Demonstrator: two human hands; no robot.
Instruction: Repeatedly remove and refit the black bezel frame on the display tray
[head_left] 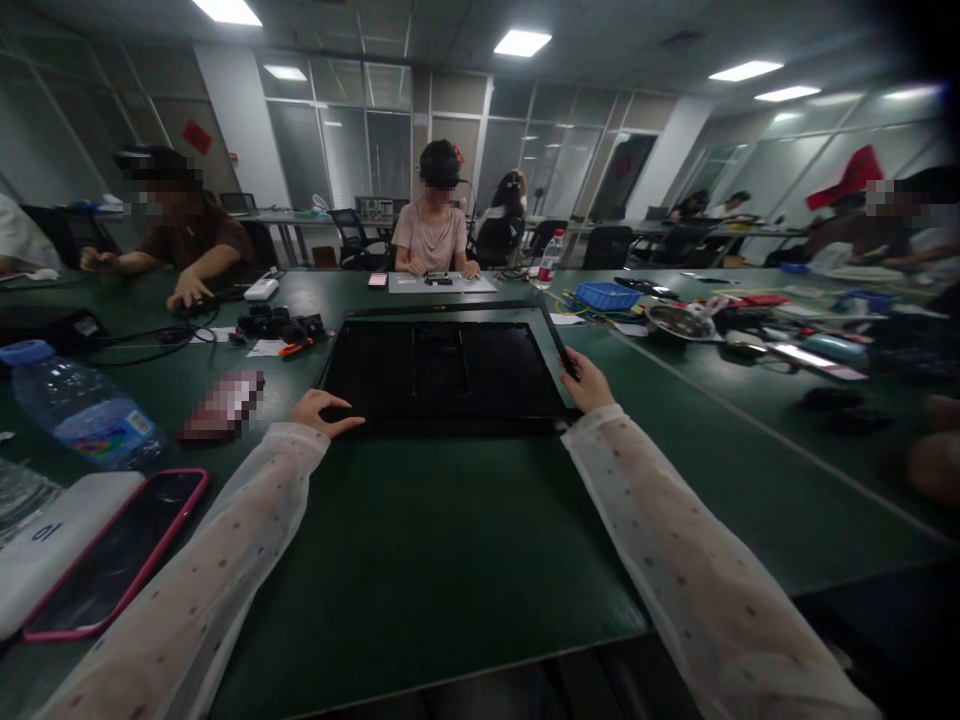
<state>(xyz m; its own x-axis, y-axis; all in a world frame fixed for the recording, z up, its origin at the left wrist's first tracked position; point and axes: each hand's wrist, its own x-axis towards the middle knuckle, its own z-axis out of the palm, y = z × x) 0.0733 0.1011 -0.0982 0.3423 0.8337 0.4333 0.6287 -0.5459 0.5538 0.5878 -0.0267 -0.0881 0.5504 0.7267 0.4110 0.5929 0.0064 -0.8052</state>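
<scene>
A thin black rectangular frame point(446, 308) and a black flat panel point(367, 365) with a raised middle section lie before me on the green table. They overlap, and a strip of green shows between them at the right. My right hand point(589, 383) is closed around the right side of the frame, near its front corner. At the left front corner, my left hand point(321, 410) has thumb and forefinger spread apart over the dark edge. Whether it presses on the frame or the panel I cannot tell.
To my left are a water bottle point(82, 405), a white power bank point(64, 540) and a pink-edged phone point(120, 555). Cables and small black parts point(277, 325) lie beyond. A blue basket point(607, 295) and a metal bowl point(679, 321) stand right. A person point(431, 235) sits opposite.
</scene>
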